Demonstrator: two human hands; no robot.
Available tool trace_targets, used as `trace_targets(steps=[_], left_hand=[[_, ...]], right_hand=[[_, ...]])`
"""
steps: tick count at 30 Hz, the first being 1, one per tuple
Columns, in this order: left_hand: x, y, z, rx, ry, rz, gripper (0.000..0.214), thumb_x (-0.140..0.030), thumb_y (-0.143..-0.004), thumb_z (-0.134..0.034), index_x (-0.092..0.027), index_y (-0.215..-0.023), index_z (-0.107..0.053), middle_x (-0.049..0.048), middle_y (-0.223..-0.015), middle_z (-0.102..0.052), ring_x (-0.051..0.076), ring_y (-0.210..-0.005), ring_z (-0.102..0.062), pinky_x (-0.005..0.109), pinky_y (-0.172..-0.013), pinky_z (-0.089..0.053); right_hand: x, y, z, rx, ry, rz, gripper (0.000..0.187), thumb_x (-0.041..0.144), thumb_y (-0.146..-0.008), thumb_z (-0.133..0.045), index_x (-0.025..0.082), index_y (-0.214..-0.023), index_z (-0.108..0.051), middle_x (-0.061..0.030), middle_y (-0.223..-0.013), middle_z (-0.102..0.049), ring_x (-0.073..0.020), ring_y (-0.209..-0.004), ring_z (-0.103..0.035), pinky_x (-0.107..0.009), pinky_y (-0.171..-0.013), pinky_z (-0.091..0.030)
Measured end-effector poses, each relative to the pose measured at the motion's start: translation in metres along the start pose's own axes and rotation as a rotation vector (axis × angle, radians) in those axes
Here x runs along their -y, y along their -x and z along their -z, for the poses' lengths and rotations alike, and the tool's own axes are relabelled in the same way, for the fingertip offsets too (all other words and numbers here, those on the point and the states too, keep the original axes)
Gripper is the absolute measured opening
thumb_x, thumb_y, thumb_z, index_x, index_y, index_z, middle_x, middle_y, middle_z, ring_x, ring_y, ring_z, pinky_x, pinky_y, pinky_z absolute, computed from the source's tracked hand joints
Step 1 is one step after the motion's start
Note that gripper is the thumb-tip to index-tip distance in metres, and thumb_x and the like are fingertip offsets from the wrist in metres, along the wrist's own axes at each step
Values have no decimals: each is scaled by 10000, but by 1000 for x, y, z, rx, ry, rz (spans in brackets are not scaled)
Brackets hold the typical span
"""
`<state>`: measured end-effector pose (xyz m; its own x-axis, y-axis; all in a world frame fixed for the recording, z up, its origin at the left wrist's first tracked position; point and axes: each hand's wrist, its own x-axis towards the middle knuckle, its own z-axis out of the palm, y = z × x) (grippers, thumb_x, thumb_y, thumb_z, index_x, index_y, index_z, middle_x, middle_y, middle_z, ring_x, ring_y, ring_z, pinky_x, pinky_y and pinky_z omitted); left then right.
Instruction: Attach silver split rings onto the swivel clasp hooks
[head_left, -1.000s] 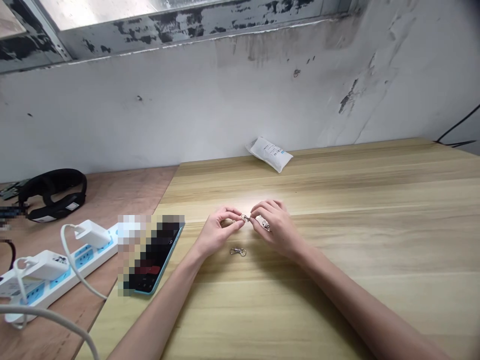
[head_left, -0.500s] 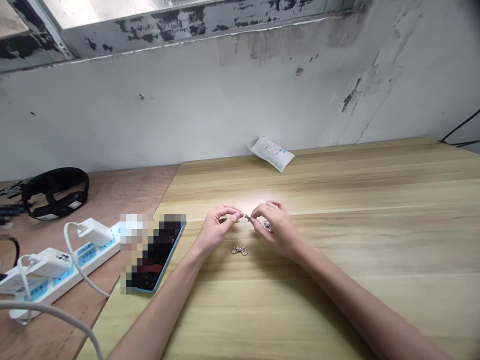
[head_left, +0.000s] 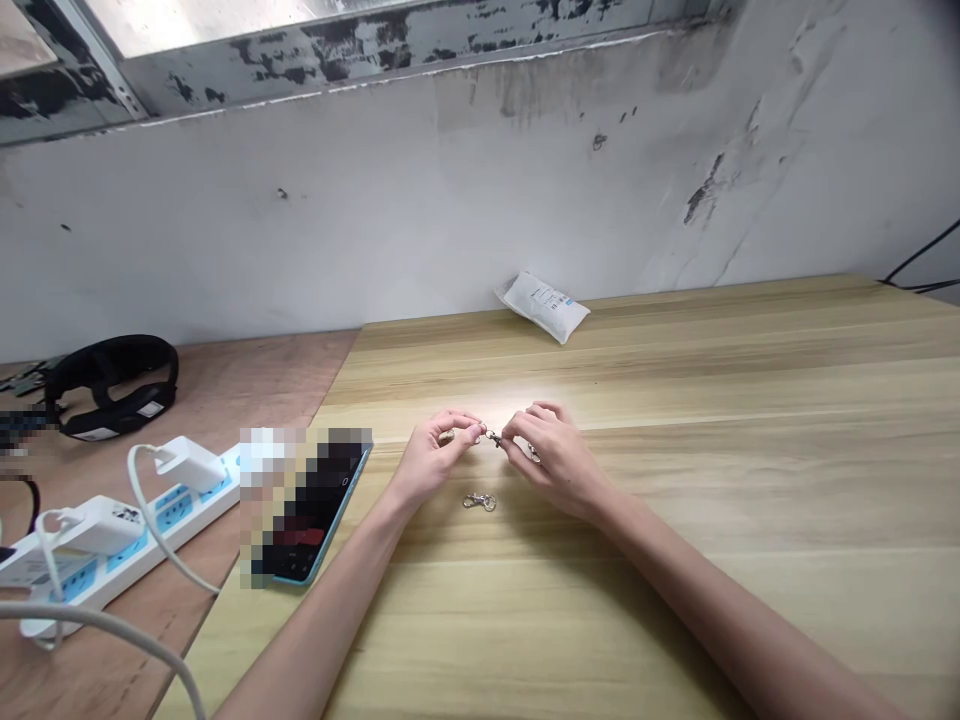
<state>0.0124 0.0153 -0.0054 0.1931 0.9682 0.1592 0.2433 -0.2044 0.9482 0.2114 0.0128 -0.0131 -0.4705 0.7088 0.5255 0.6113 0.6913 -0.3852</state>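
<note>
Both hands meet over the middle of the light wooden table [head_left: 675, 480]. My left hand [head_left: 433, 458] is closed in a pinch on a small metal clasp [head_left: 492, 436] held between the two hands. My right hand [head_left: 553, 455] pinches the same clasp from the other side, and a bit of metal shows under its fingers. A second small metal clasp [head_left: 478, 501] lies loose on the table just below the hands, touching neither.
A white sealed packet [head_left: 541, 305] lies by the wall. A phone [head_left: 311, 520] sits at the table's left edge. On the reddish board to the left are a white power strip [head_left: 112, 545] with plugs and cables, and a black strap [head_left: 112, 385].
The two hands have drawn slightly closer together around the clasp. The loose clasp on the table has not moved.
</note>
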Motion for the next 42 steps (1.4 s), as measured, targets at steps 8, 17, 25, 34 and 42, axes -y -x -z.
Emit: trace_targets(steps=[8,17,25,34,42], left_hand=[[0,1,0,13,-129,-72,216,-392,-844,-647,-197,-810,-736,81,-1005,-676,222,-1027,-597,339,-898,-451],[3,2,-1,4,-193,-136,157,-341,-842,-659,-211,-798,-736,75,-974,-677,229,-1014,-589,399,-951,-429],[4,3,-2,-7,-202,-180,130,-318,-856,-653,-219,-830,-733,65,-988,-674,224,-1029,-588,393,-955,-425],[3,3,1,30,-255,-204,115,-296,-849,-661,-222,-801,-735,65,-972,-684,234,-1043,-567,414,-956,-409],[4,3,1,59,-252,-187,112,-292,-857,-656,-221,-821,-735,63,-988,-671,227,-1040,-568,406,-958,-406]], right_hand=[[2,0,1,22,104,27,153,166,-932,-465,220,-797,-513,-7,-771,-645,-170,-764,-547,-404,-982,-337],[3,1,0,41,85,28,165,153,-928,-453,222,-784,-498,-5,-755,-631,-169,-748,-543,-409,-997,-338],[3,2,0,28,31,21,147,151,-923,-453,219,-801,-497,-3,-773,-636,-164,-754,-554,-418,-1010,-328],[-3,4,0,69,19,45,148,149,-933,-448,216,-811,-497,-4,-768,-621,-163,-760,-547,-402,-985,-346],[-1,2,5,54,96,106,188,127,-931,-435,211,-779,-506,-10,-741,-622,-166,-751,-543,-405,-993,-337]])
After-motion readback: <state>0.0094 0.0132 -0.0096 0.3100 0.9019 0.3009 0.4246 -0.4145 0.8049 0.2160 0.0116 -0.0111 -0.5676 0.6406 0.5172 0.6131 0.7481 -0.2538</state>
